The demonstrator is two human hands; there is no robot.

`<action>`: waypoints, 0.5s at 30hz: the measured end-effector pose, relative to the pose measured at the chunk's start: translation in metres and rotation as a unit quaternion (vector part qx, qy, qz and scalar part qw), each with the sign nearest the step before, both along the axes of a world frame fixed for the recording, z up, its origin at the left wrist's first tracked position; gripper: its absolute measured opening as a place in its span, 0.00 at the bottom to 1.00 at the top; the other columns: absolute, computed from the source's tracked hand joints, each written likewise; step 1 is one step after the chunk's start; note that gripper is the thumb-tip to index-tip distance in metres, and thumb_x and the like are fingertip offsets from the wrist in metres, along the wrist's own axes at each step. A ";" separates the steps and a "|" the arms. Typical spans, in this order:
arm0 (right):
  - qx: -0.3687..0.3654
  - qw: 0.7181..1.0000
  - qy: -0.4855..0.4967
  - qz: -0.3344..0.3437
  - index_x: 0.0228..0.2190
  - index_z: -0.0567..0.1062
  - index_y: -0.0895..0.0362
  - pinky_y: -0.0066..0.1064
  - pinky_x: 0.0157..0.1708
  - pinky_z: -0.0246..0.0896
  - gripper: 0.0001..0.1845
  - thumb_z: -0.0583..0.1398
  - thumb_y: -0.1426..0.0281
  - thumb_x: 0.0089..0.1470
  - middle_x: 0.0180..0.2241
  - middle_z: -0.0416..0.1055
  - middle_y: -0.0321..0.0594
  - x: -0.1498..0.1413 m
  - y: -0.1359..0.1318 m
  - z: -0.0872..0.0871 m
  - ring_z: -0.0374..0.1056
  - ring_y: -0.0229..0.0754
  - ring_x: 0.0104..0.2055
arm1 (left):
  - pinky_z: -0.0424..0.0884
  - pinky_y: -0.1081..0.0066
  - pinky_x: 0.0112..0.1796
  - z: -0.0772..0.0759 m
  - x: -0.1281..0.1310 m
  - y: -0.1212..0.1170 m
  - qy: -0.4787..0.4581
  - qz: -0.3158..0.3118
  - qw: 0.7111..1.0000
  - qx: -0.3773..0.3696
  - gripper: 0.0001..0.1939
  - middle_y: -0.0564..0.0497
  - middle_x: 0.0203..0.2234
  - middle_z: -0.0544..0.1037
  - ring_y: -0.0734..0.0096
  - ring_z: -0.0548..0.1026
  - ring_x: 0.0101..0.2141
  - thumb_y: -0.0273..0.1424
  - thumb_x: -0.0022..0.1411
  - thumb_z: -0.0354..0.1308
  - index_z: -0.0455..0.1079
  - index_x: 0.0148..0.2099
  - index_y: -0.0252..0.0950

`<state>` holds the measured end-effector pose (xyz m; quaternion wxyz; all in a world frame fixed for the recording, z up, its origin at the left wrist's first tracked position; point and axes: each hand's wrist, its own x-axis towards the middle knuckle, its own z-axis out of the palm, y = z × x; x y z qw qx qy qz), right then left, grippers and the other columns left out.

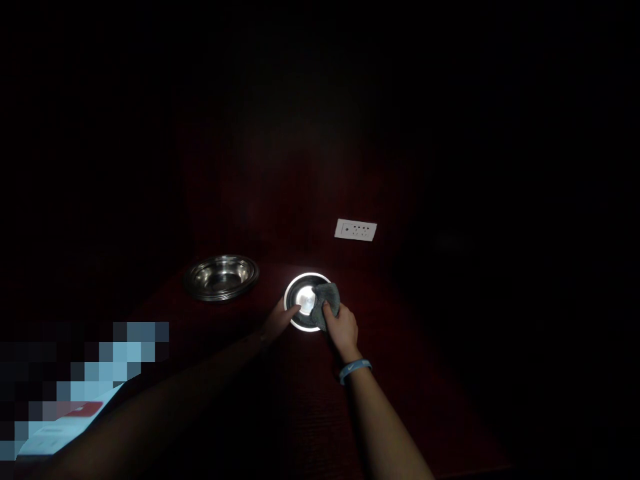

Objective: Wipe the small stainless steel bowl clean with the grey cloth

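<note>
Gripping bowl point(305, 299) and cloth point(327, 294), hands point(346, 331) closed

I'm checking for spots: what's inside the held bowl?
In the bowl: glare, the left thumb and a grey cloth in the right hand; the surface under the cloth is hidden.

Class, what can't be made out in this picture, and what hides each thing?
All in the head view:
1. Most fingers of the left hand: behind the metal bowl.
2. Part of the bowl's inside: covered by the gray cloth and the right hand.
3. Detail of the glowing panel: masked by coarse blocks.
4. How many metal dishes are there: rims merge in dim light.
5. The far right: lost in darkness.
</note>
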<state>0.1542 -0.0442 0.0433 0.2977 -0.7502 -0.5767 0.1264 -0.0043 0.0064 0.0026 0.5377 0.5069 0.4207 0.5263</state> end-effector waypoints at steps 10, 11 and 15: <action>0.010 1.000 0.009 -0.004 0.40 0.77 0.55 0.27 0.32 0.60 0.23 0.50 0.54 0.60 0.36 0.78 0.43 0.001 0.001 -0.003 0.73 0.43 0.38 | 0.69 0.63 0.52 -0.001 0.000 0.002 0.005 0.003 1.000 -0.003 0.25 0.42 0.47 0.78 0.55 0.75 0.49 0.28 0.50 0.58 0.69 0.53 0.31; 0.011 1.000 0.011 -0.004 0.39 0.77 0.55 0.27 0.32 0.60 0.23 0.50 0.54 0.60 0.36 0.78 0.43 0.001 0.001 -0.003 0.73 0.43 0.38 | 0.69 0.63 0.52 -0.002 0.000 0.003 0.005 0.002 1.000 -0.001 0.25 0.41 0.47 0.78 0.55 0.75 0.49 0.28 0.50 0.58 0.68 0.53 0.31; 0.017 1.000 0.018 -0.001 0.38 0.77 0.55 0.27 0.32 0.59 0.23 0.50 0.54 0.60 0.35 0.78 0.43 0.001 0.002 -0.004 0.73 0.43 0.37 | 0.69 0.63 0.52 -0.004 0.000 0.003 0.003 -0.002 1.000 0.011 0.24 0.42 0.47 0.78 0.57 0.76 0.49 0.28 0.51 0.58 0.69 0.52 0.33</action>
